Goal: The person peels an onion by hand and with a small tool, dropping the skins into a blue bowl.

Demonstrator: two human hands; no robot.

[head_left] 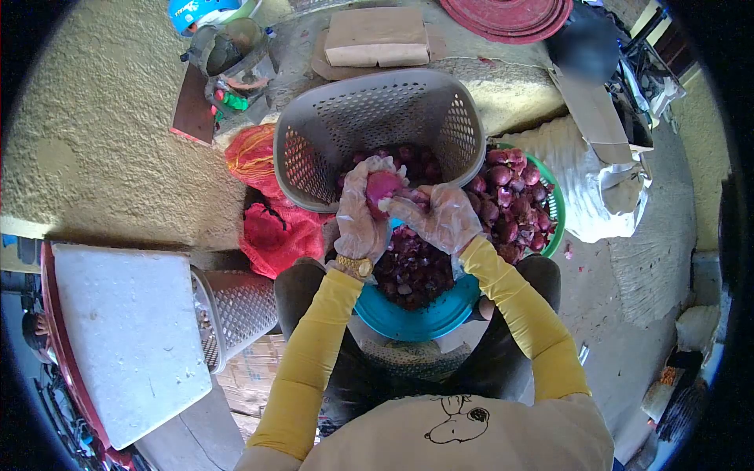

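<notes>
In transparent plastic gloves, both hands meet over the near rim of a grey-brown perforated basket (345, 102). My left hand (355, 216) is closed around a red onion (382, 189) with a bright pink-purple surface. My right hand (446, 216) comes in from the right, its fingers curled together against the onion's side; what they pinch, if anything, is hidden. Below the hands, a turquoise basin (416, 326) holds dark onion skins (412, 271). Several red onions lie at the bottom of the perforated basket. On the right, a green basket (558, 206) is heaped with red onions (506, 192).
Red mesh sacks (279, 235) lie left of the basket. A white foam board (129, 337) and a light slatted basket (243, 310) stand at the left. Behind are a cardboard box (377, 38) and a red round lid (510, 17). A white sack (605, 208) lies at the right.
</notes>
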